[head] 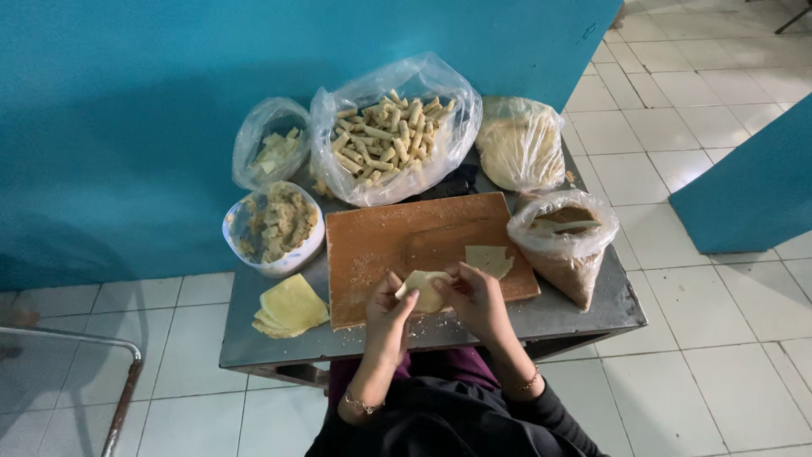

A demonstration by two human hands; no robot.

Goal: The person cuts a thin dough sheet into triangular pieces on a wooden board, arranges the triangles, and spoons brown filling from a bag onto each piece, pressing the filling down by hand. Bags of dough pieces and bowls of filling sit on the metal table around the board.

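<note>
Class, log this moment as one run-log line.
left hand + right hand: folding wrapper | over: wooden board | nearby: filling bowl

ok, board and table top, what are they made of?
Board: looks like wood, matte reddish brown, faint grain, dusted with crumbs. Table top: likely sheet metal, dull grey with a soft sheen and folded edge. Both hands hold a pale dough sheet above the board.

Filling inside folded dough sheet (425, 289) hidden by fingers (404, 298). Dark item behind big bag of rolls (391, 135) mostly covered. Metal frame (118, 389) cut off at left edge. Bowl (275, 224) contents too blurred to tell.
</note>
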